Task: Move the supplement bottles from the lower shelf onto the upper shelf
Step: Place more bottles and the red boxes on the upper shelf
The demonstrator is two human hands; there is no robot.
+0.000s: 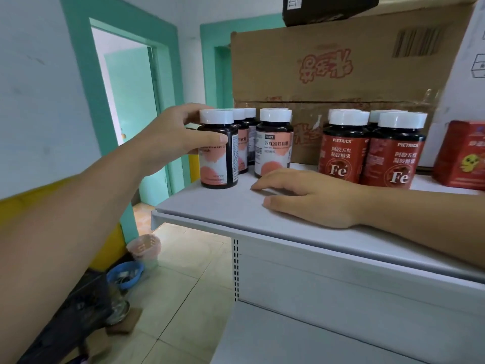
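Closest to me, down below both my hands, is the lower shelf (315, 337). The part I can see has no bottles on it. Just above it is the upper shelf (210, 206), and that is where I am working.

My right hand (309, 195) lies flat on the upper shelf, palm down. Its fingers (273, 179) are straight and hold nothing. I think it rests there to steady me while my other arm reaches.

My left hand (173, 137) holds a dark bottle (217, 164) with a white cap. My thumb goes across the front and my other fingers curl round the back near the cap, so the grip is snug. The bottle is upright. Its bottom looks like it sits on the upper shelf, close to the front edge. I think I am setting it down, and I hold it straight so it will not tip.

Just past my left fingers, behind that bottle, more bottles of the same kind (242, 143) stand in a row. Between my two hands, just beyond my right fingertips, stands a pink-label bottle (274, 145). Lining them up leaves room for more.

Beyond the back of my right hand, the red bottles (343, 153) stand close together. A red box (462, 158) sits further out on that side. Far behind all my fingers is a big cardboard box (328, 67). It works like a wall at the back.
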